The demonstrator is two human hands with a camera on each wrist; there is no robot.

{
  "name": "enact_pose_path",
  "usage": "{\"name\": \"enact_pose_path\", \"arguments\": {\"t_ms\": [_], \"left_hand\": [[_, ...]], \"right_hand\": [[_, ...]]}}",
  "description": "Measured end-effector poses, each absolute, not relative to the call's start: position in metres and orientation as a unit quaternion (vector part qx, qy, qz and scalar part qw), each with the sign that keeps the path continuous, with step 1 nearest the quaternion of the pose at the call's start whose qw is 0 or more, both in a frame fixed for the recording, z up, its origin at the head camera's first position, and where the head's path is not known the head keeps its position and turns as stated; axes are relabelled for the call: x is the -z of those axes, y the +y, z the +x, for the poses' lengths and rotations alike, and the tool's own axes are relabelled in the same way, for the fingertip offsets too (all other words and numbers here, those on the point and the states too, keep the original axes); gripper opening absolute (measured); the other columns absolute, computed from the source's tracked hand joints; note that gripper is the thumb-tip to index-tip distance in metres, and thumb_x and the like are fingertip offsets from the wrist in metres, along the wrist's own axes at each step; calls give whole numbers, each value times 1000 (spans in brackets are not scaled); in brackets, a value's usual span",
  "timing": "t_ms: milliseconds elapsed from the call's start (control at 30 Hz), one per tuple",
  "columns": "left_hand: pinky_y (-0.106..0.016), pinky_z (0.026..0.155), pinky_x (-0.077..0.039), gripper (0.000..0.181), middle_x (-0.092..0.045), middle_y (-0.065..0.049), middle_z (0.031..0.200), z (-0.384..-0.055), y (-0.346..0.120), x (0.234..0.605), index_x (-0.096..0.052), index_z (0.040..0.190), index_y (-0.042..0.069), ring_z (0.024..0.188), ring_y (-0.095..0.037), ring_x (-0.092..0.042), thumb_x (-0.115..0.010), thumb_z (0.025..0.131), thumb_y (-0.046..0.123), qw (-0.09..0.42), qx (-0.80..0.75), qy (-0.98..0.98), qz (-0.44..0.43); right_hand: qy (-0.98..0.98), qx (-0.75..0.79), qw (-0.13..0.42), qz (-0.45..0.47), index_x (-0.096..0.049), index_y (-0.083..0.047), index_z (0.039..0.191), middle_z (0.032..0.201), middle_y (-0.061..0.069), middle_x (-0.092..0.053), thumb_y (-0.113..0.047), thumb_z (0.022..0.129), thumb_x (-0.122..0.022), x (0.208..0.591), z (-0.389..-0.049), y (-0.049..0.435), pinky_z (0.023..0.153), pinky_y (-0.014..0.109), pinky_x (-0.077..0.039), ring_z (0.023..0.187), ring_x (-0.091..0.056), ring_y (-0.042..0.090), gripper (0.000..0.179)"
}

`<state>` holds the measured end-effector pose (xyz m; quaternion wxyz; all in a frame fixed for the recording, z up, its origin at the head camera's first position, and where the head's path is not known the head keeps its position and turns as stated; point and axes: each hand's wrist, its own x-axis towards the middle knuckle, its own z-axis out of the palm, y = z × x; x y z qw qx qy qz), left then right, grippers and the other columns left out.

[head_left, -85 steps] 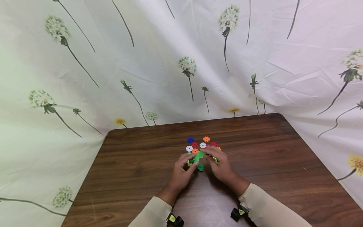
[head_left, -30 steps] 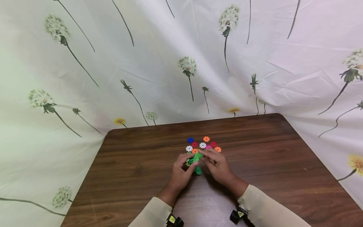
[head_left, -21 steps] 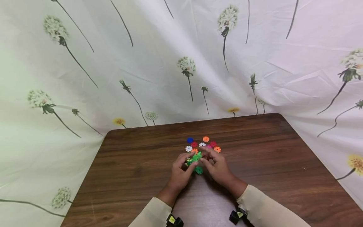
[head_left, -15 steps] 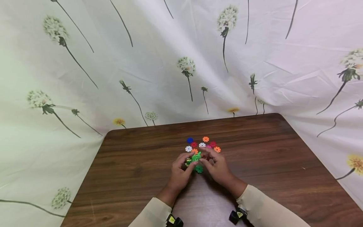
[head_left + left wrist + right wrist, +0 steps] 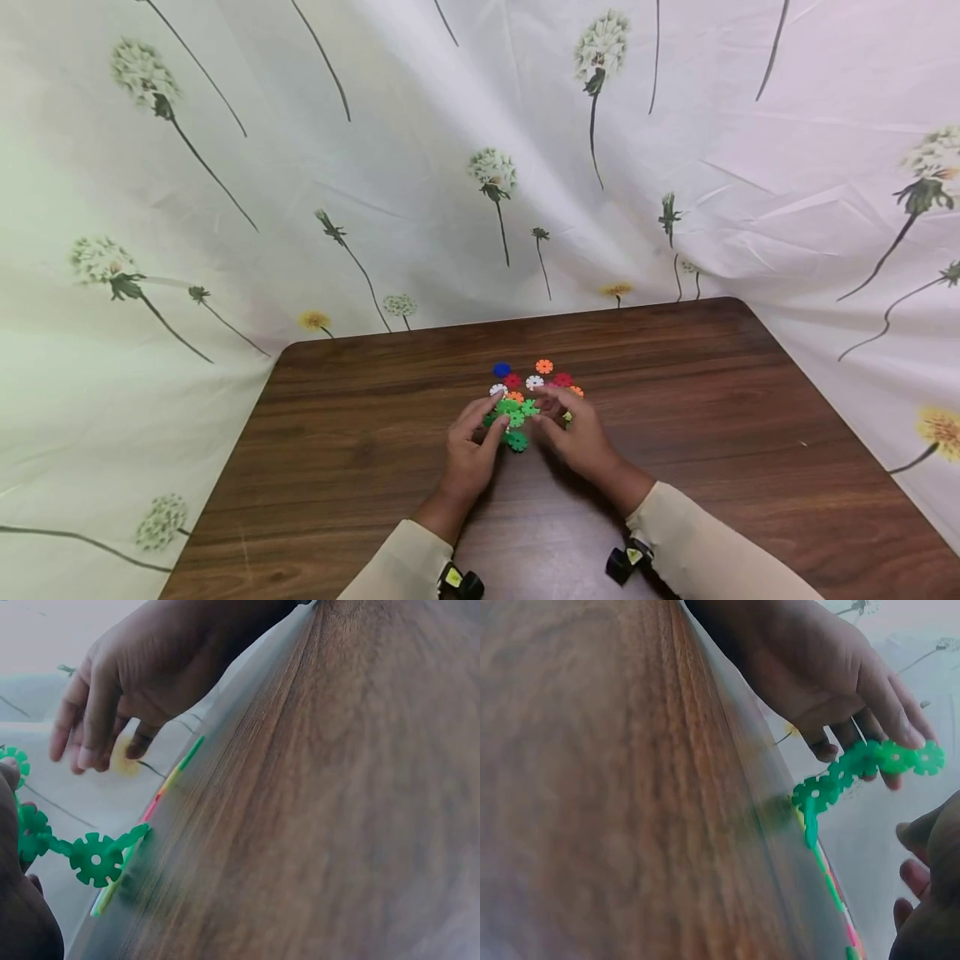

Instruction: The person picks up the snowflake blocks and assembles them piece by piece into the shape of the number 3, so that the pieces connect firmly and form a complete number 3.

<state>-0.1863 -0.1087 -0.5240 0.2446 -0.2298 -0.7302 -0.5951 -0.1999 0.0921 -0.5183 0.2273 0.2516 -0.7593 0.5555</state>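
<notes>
A chain of joined green notched plastic discs is held by my left hand, its thumb and fingers pinching one side. In the right wrist view the chain runs from the left fingers down to a lower disc that stands edge-on near the table. My right hand is beside the chain's right end, apart from it, with loosely bent fingers and nothing between them. The left wrist view also shows that right hand hanging apart from the green discs.
Flat loose discs lie just beyond the hands: blue, orange, white, red and others partly hidden by the fingers. They rest on a brown wooden table. A flower-printed cloth hangs behind it.
The right hand has come away from the green chain, which both hands were working on. My left hand has shifted slightly left with the chain, and more of its discs now show.
</notes>
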Motion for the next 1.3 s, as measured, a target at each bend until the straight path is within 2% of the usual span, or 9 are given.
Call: {"name": "enact_pose_path", "arguments": {"t_ms": [200,433,633,900,1300], "left_hand": [[-20,88,-59,39,-77,-15,127,-185,-110,525,-73,141,4,114,-12,-70,-73,102,0,233,592,-742,-213],[-22,79,-58,42,-77,-14,125,-187,-114,523,-71,145,11,104,-6,-67,-72,104,2,233,581,-755,-196],[-22,77,-57,43,-76,-16,126,-187,-116,523,-69,146,6,104,-2,-65,-72,103,0,233,583,-752,-201],[-23,78,-55,43,-76,-14,127,-186,-119,525,-70,146,13,105,-4,-65,-72,104,4,226,581,-758,-190],[-22,80,-56,42,-75,-14,129,-184,-118,525,-69,148,12,105,-5,-65,-70,106,6,209,585,-762,-183]], "right_hand": [[-793,-518,227,227,-76,6,120,110,19,-78,12,83,-87,527,-208,95,83,46,-63,99,-73,36,39],[-839,-462,198,208,-80,1,116,117,13,-80,2,86,-90,529,-222,95,100,52,-54,114,-68,33,31],[-862,-431,166,208,-82,-6,114,121,13,-80,-7,87,-92,530,-230,95,100,61,-39,121,-63,37,29],[-888,-395,110,209,-82,-11,119,127,8,-79,-14,91,-90,531,-233,96,105,62,-31,130,-56,34,29],[-902,-358,126,208,-83,-13,117,121,6,-80,-14,91,-90,530,-233,94,98,60,-27,124,-55,31,27]]}}
